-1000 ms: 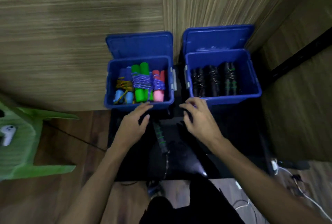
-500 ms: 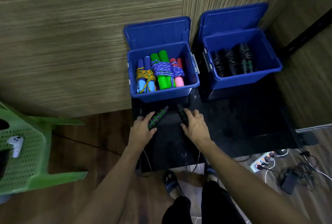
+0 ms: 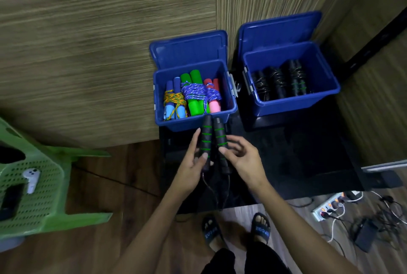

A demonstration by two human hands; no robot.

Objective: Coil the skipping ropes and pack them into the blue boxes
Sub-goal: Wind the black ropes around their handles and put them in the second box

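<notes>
Left hand [image 3: 191, 163] gripping one black handle [image 3: 206, 139], right hand [image 3: 243, 159] pinching the other handle [image 3: 220, 136], side by side, just before the left box [image 3: 193, 123].

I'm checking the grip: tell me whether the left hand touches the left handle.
Touching. The head view shows the left hand with its thumb laid over the left handle and fingers behind it, no gap.

Black handles [image 3: 213, 139] with green rings — blue boxes [image 3: 222, 117], green chair [image 3: 44, 196], purple-and-white rope [image 3: 196, 92].
</notes>
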